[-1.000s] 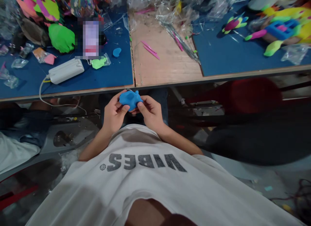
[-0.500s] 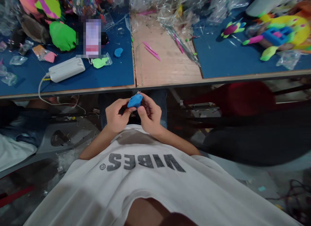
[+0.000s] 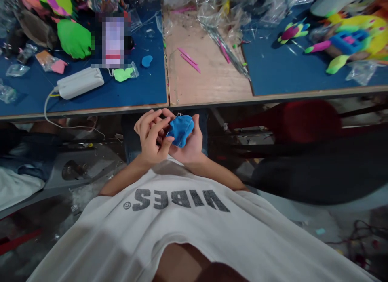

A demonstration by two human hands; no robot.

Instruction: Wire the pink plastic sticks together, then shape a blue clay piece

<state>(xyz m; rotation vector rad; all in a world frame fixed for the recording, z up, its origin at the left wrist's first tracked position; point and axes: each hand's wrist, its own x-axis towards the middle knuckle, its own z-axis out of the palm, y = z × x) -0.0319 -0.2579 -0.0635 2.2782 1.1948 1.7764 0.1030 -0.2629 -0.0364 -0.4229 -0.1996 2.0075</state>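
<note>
A flattened lump of blue modelling clay [image 3: 181,130] lies in the palm of my right hand [image 3: 194,146], below the table edge and over my lap. The right thumb stands up along its right side, and the right fingers are mostly hidden beneath it. My left hand [image 3: 153,138] is at the clay's left edge, with curled fingers and the thumb touching it there. Something thin and shiny shows at the lump's top edge, too small to make out. A smaller blue clay piece [image 3: 147,61] rests on the table.
Across the table [image 3: 209,86] lie pink sticks [image 3: 189,60], thin metal rods [image 3: 227,51] and clear plastic wrappers [image 3: 360,73]. A white power bank [image 3: 80,83] with a cable sits left, near a phone [image 3: 113,41] and green clay [image 3: 74,38]. Colourful clay figures [image 3: 348,41] stand right. A red stool [image 3: 312,120] is below.
The blue clay has been turned and now shows a broader face, lying in my right palm. My left fingers have lifted and spread along its left side. The view has shifted slightly.
</note>
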